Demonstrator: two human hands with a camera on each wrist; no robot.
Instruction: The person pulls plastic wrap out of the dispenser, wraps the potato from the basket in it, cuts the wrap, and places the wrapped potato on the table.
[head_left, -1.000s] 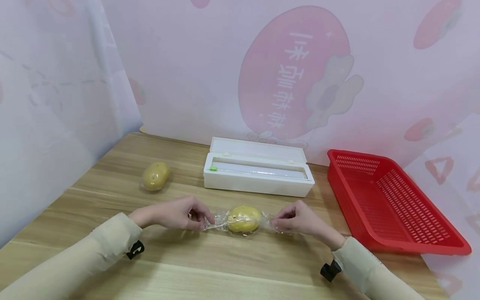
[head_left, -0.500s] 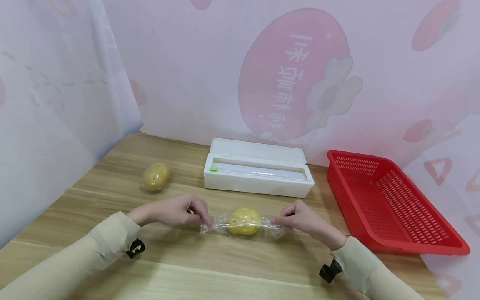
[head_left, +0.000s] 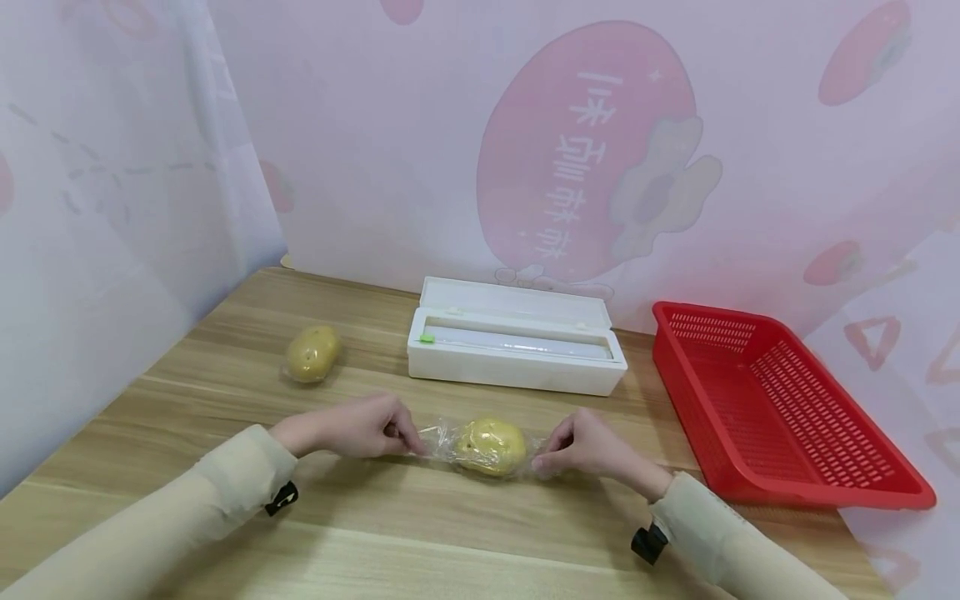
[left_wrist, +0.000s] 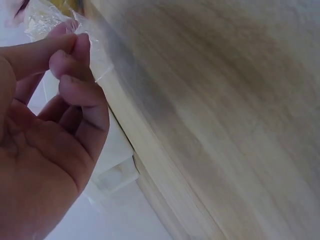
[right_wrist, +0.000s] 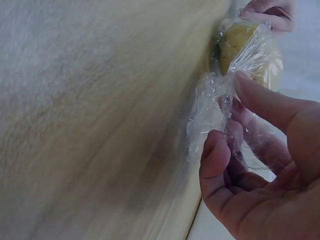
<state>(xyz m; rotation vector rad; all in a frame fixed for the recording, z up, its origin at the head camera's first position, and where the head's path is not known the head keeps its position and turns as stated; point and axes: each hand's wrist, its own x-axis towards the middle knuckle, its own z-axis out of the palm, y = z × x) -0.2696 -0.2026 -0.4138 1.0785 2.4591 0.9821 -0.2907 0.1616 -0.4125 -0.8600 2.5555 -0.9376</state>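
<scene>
A yellow potato (head_left: 491,447) in clear cling film lies on the wooden table between both hands. My left hand (head_left: 363,427) pinches the gathered film (head_left: 438,437) at the potato's left end. At the other end, my right hand (head_left: 592,446) holds the film between thumb and fingers. The right wrist view shows a crumpled film tail (right_wrist: 205,112) sticking out past the right thumb, with the potato (right_wrist: 235,45) behind. Only a sliver of potato shows in the left wrist view, beyond the left hand (left_wrist: 55,100) and the film (left_wrist: 45,20).
Behind the hands stands a white cling film box (head_left: 517,371), lid raised, with a roll inside and a green slider (head_left: 427,338). Another film-wrapped potato (head_left: 312,353) sits at the left. A red plastic basket (head_left: 693,408) is on the right, near the printed backdrop.
The film strand stretched across the potato's front has slackened. My right hand has shifted slightly left, closer to the potato. Box, basket and other potato stay put.
</scene>
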